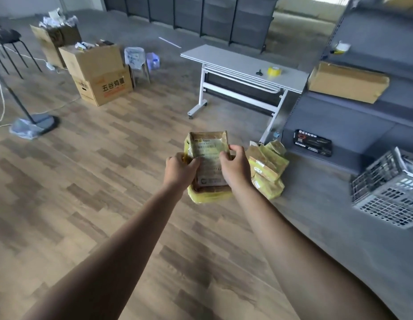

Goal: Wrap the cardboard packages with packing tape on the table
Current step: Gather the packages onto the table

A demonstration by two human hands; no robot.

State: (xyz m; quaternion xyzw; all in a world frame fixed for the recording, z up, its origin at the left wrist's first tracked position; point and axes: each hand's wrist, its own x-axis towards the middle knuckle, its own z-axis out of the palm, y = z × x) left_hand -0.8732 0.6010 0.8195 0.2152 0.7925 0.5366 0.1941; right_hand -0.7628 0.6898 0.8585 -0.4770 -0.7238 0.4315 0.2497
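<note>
A: Hand status?
B: The left hand [181,168] and the right hand [235,167] each grip the packages [209,146].
A: Location?
B: In front of the desk [235,61], well apart from it. The tape roll [275,70] lies on the desk.

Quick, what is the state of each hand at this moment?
Left hand: closed, gripping the left side of the stack of packages.
Right hand: closed, gripping the right side of the same stack.
</note>
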